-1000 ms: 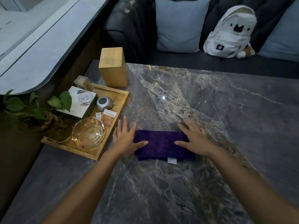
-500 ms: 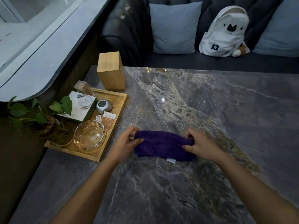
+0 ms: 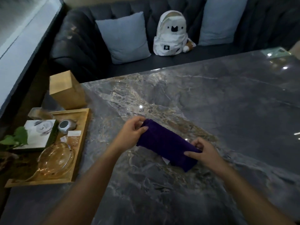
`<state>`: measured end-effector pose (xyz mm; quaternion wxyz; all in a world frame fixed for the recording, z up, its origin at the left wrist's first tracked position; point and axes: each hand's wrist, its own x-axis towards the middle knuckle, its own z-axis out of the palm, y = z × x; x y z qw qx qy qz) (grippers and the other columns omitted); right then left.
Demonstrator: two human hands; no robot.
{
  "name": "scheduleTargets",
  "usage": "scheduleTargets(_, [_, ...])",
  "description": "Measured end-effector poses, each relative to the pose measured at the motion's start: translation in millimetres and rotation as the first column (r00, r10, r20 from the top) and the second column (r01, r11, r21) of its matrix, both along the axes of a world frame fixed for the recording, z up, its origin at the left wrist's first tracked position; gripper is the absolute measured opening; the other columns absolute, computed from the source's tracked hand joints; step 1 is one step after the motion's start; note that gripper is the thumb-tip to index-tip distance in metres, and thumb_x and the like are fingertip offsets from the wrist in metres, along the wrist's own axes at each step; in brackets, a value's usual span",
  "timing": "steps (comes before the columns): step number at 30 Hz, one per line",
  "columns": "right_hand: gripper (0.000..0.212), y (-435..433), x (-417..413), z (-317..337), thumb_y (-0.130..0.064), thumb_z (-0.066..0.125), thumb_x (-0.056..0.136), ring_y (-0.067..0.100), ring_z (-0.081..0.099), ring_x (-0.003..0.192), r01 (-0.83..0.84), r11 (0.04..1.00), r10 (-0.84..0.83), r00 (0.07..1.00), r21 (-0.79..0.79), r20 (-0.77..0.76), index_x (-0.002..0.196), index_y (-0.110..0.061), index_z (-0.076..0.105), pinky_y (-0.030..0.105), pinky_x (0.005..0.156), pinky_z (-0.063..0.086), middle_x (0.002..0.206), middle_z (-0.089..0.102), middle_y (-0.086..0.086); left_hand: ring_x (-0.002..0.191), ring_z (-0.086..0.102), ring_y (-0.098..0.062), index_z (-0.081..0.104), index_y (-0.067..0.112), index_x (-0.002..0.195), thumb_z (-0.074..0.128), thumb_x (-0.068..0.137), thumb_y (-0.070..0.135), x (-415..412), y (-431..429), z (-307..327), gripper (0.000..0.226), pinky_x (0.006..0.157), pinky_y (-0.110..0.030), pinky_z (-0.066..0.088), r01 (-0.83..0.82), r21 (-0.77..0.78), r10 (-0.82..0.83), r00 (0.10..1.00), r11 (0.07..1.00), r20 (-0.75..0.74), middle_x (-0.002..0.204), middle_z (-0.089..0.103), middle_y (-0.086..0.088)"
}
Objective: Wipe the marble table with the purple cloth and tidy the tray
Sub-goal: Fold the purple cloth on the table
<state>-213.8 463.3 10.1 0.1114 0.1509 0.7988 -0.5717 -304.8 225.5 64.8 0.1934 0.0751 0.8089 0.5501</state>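
The folded purple cloth (image 3: 164, 142) lies slantwise over the middle of the grey marble table (image 3: 227, 103), a white tag showing under its near edge. My left hand (image 3: 131, 133) pinches the cloth's upper left end. Its lower right end is gripped by my right hand (image 3: 203, 151). At the table's left edge sits the wooden tray (image 3: 81, 143), holding a glass ashtray (image 3: 55, 159), a white box (image 3: 39, 135), a small grey round device (image 3: 65, 126) and paper sachets (image 3: 73, 137).
A wooden block (image 3: 68, 90) stands behind the tray. A leafy plant (image 3: 14, 140) overhangs the tray's left side. Beyond the table is a dark sofa with two grey cushions (image 3: 126, 38) and a white backpack (image 3: 172, 33).
Both hands went from lying flat on the cloth to pinching its ends and have turned it slantwise, left end farther away. The camera has tilted and swung to the right.
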Motion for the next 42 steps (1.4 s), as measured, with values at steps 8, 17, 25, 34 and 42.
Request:
scheduleTargets(8, [0.023,57.1,67.8,-5.8,-0.009,0.077,0.072,0.013,0.066,0.067,0.236,0.968,-0.227,0.969,-0.089,0.094,0.076,-0.006,0.055,0.029,0.063,0.052,0.075,0.066,0.010,0.061,0.065,-0.003,0.061,0.002,0.103,0.051,0.091,-0.001,0.2,99.6,-12.7,0.016,0.056,-0.014,0.054,0.206,-0.033,-0.203,0.976,0.978,0.072,0.078,0.066,-0.002])
scheduleTargets(17, [0.025,75.9,83.0,-19.5,-0.013,0.070,0.081,0.011,0.050,0.061,0.338,0.930,-0.346,0.938,0.143,0.034,0.071,-0.010,0.047,0.014,0.046,0.037,0.069,0.054,0.001,0.081,0.058,-0.023,0.049,0.012,0.101,0.058,0.089,0.012,-14.7,187.1,-40.9,0.015,0.073,-0.039,0.051,0.235,-0.258,-0.249,0.968,0.937,-0.024,0.086,0.059,-0.003])
scheduleTargets(25, [0.028,79.5,85.7,-25.1,-0.040,0.053,0.089,0.011,0.045,0.075,0.071,0.763,-0.078,0.997,0.643,-0.018,0.093,-0.012,0.056,0.023,0.063,0.030,0.084,0.050,-0.004,0.099,0.059,-0.027,0.061,0.017,0.103,0.043,0.094,0.007,-14.2,201.0,-72.5,0.023,0.090,-0.039,0.045,0.265,-0.605,-0.472,0.856,0.751,-0.212,0.112,0.063,-0.007])
scheduleTargets(34, [0.029,97.9,72.4,-15.2,-0.045,0.054,0.088,0.011,0.047,0.069,-0.168,0.826,0.062,0.976,0.538,0.210,0.076,-0.022,0.042,0.019,0.052,0.030,0.072,0.045,-0.010,0.120,0.047,-0.026,0.050,0.019,0.126,0.043,0.093,0.019,-11.8,190.6,-71.9,0.034,0.103,-0.040,0.033,0.307,-0.741,-0.648,0.730,0.596,-0.219,0.134,0.051,-0.006])
scheduleTargets(42, [0.053,110.6,32.0,9.3,-0.046,0.056,0.086,0.023,0.054,0.113,-0.099,0.831,0.000,0.984,0.547,0.179,0.126,-0.012,0.048,0.037,0.093,0.044,0.129,0.054,0.008,0.125,0.046,-0.028,0.030,0.024,0.143,0.053,0.088,0.040,-14.8,145.9,-54.7,0.062,0.106,-0.045,0.037,0.164,-0.622,-0.400,0.879,0.766,-0.260,0.140,0.048,-0.008])
